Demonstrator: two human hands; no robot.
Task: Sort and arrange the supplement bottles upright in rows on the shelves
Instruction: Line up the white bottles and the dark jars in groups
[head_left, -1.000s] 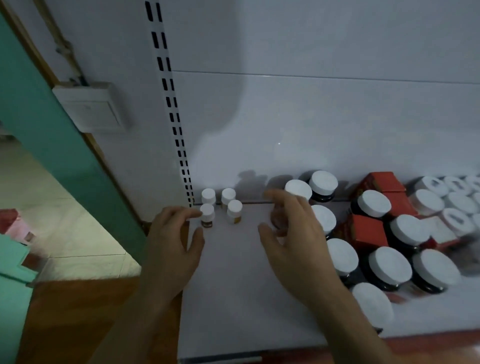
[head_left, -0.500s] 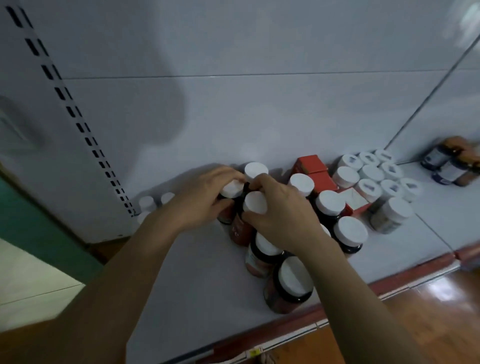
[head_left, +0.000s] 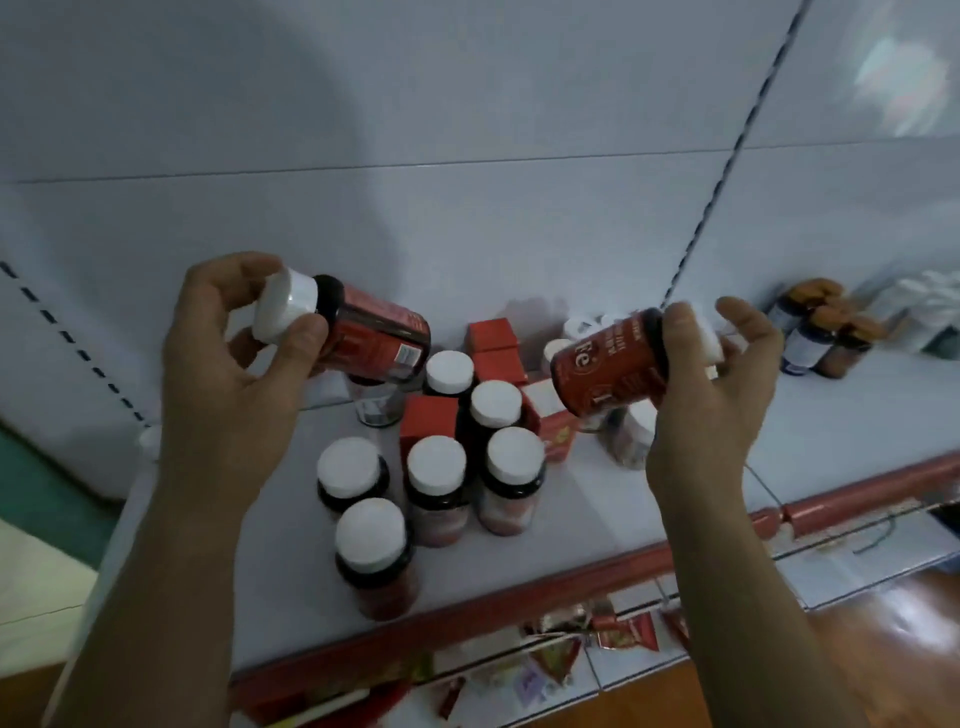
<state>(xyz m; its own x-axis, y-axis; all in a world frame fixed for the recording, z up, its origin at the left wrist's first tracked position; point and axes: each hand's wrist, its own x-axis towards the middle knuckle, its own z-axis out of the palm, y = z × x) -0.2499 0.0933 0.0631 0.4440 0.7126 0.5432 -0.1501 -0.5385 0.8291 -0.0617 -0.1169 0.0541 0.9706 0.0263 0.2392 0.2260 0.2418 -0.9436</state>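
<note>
Left hand (head_left: 228, 374) grips one bottle (head_left: 363, 332) by its cap, right hand (head_left: 711, 384) grips another (head_left: 608, 358); both lie tilted sideways, bases facing inward, above the shelf (head_left: 675, 478).

**Legible markings on the two held bottles**

On the red label of the right-hand bottle (head_left: 608, 364), held tilted in the right hand (head_left: 711, 384), the large white letters "fe" are seen, cut off at the label's visible edge. Below them a white figure resembling "1" is printed. The smaller white lines beside these are too blurred to be read. On the left-hand bottle (head_left: 374, 332), gripped at its cap by the left hand (head_left: 234, 364), a white printed patch (head_left: 408, 356) is shown near the base, and its content is illegible.
</note>
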